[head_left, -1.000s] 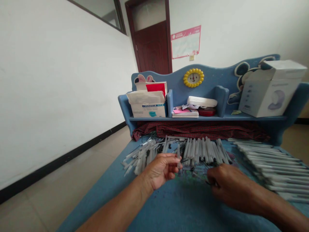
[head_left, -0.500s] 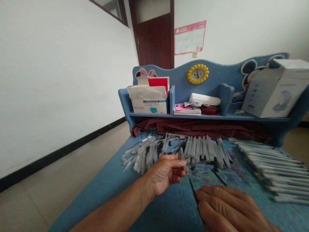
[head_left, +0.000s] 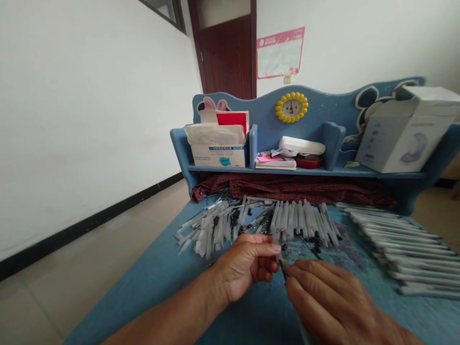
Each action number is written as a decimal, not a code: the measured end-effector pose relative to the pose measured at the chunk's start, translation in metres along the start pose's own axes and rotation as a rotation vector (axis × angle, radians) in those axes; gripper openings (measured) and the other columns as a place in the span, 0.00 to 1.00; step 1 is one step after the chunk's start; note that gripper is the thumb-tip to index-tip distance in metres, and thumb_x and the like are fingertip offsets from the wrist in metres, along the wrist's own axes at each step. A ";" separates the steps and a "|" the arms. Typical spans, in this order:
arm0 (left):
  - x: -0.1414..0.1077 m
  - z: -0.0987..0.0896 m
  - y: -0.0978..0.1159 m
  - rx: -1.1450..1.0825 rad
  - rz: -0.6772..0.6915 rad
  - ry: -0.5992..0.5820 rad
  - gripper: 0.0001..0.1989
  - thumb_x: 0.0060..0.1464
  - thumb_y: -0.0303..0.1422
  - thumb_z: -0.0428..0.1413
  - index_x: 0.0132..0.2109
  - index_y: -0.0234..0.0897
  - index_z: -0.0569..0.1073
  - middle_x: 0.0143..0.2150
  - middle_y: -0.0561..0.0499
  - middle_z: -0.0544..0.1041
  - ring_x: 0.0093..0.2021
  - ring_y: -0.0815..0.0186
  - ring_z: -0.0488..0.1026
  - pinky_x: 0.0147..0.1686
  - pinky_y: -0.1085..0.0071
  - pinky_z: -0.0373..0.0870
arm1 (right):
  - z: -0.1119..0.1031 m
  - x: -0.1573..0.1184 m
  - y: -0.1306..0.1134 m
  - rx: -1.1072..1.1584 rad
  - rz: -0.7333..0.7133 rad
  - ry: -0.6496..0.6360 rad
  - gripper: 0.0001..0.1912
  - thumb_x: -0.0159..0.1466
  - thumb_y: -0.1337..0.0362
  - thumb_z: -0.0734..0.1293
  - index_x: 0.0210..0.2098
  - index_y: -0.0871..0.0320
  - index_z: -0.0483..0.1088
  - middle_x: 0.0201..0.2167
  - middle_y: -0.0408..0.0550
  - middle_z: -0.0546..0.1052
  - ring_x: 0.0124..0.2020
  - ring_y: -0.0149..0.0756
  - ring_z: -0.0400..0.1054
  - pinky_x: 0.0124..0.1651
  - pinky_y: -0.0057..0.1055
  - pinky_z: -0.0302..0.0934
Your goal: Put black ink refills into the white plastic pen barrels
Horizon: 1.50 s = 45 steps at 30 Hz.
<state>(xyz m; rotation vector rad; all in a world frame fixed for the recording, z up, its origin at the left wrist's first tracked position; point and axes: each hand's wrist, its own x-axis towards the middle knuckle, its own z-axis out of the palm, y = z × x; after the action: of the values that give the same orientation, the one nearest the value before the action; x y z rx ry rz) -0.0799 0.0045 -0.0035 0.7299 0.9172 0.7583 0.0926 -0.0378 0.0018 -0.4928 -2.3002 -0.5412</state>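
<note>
My left hand point(head_left: 247, 261) is closed, with thumb and fingers pinching a frosted, translucent pen tube point(head_left: 277, 243). Close beside it, my right hand point(head_left: 323, 297) is curled around a slim black pen refill point(head_left: 282, 271). The refill's upper end meets the lower end of the tube at my left fingertips; how far it reaches inside is not clear. Just beyond my hands stands a row of frosted pen tubes point(head_left: 302, 218) with black bits at their near ends. Further left lies a looser heap of frosted pen parts point(head_left: 212, 230).
A stack of pens point(head_left: 406, 254) lies on the right of the blue table point(head_left: 143, 287). Behind are a checked red cloth point(head_left: 287, 188) and a blue shelf point(head_left: 219, 168) bearing a mask box point(head_left: 217, 154), papers point(head_left: 275, 164) and a white carton point(head_left: 395, 139).
My right hand has moved up and left, bringing the black refill to the tube's lower end. My left hand keeps its pinch in nearly the same place. The view has shifted slightly.
</note>
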 end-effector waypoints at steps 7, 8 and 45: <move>-0.002 0.002 -0.003 -0.042 -0.007 -0.004 0.06 0.42 0.27 0.58 0.32 0.30 0.70 0.22 0.54 0.70 0.17 0.76 0.66 0.15 0.82 0.58 | 0.028 -0.017 0.013 0.108 0.164 -0.027 0.09 0.62 0.72 0.55 0.33 0.60 0.66 0.17 0.42 0.65 0.19 0.30 0.56 0.23 0.29 0.47; -0.002 0.001 -0.001 -0.052 0.007 0.020 0.06 0.43 0.27 0.58 0.32 0.30 0.70 0.22 0.53 0.71 0.18 0.76 0.66 0.15 0.82 0.58 | 0.030 -0.020 0.015 0.106 0.213 -0.032 0.10 0.62 0.72 0.55 0.32 0.60 0.66 0.17 0.41 0.65 0.19 0.30 0.56 0.24 0.29 0.47; 0.000 -0.004 0.006 -0.078 0.161 0.191 0.09 0.42 0.27 0.59 0.34 0.33 0.69 0.28 0.51 0.75 0.25 0.72 0.73 0.17 0.82 0.59 | 0.031 -0.001 0.013 0.589 0.801 -0.021 0.04 0.55 0.71 0.63 0.26 0.57 0.69 0.21 0.38 0.71 0.22 0.26 0.65 0.27 0.22 0.58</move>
<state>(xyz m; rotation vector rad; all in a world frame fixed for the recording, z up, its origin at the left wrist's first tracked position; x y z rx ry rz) -0.0855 0.0082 -0.0006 0.6763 1.0032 1.0142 0.0825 -0.0113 -0.0168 -1.0230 -1.9193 0.5123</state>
